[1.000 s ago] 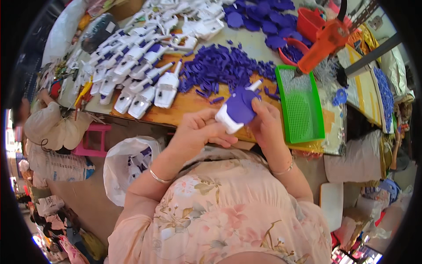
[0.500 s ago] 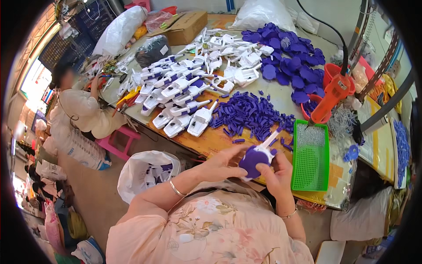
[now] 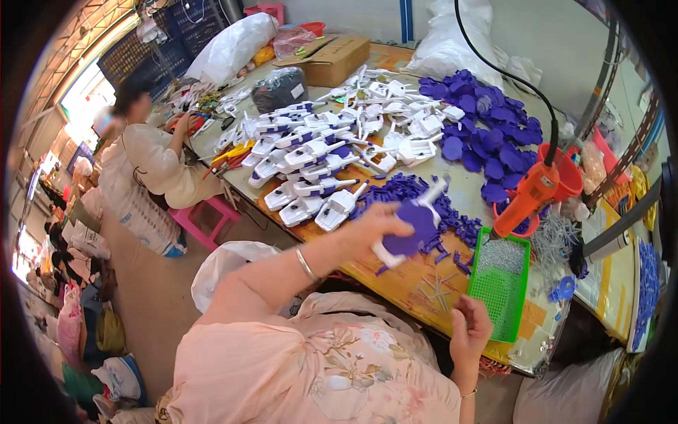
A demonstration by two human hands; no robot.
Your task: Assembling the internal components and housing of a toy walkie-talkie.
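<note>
My left hand [image 3: 381,230] grips a white plastic toy body with a round purple cover [image 3: 415,230], held tilted above the near part of the table. Motion blurs the piece, and its white stem points away from me. My right hand [image 3: 472,331] has nothing in it; its fingers are loosely curled with the thumb apart, beside the left edge of a green tray [image 3: 521,311] holding small silvery screws [image 3: 501,254]. Above that tray hangs an orange electric screwdriver [image 3: 530,196]. Small purple plastic parts [image 3: 452,230] lie heaped just beyond the held piece.
White-and-purple toy bodies [image 3: 304,152] are piled left of centre, purple round covers [image 3: 487,134] at the back right. Thin white sticks [image 3: 436,288] lie by the tray. A white sack [image 3: 226,268] stands below the table edge. Another person [image 3: 159,152] sits at the far left.
My right hand has let go of the toy body and moved down beside the tray. My left hand has carried the piece away from my body. The whole view has shifted slightly.
</note>
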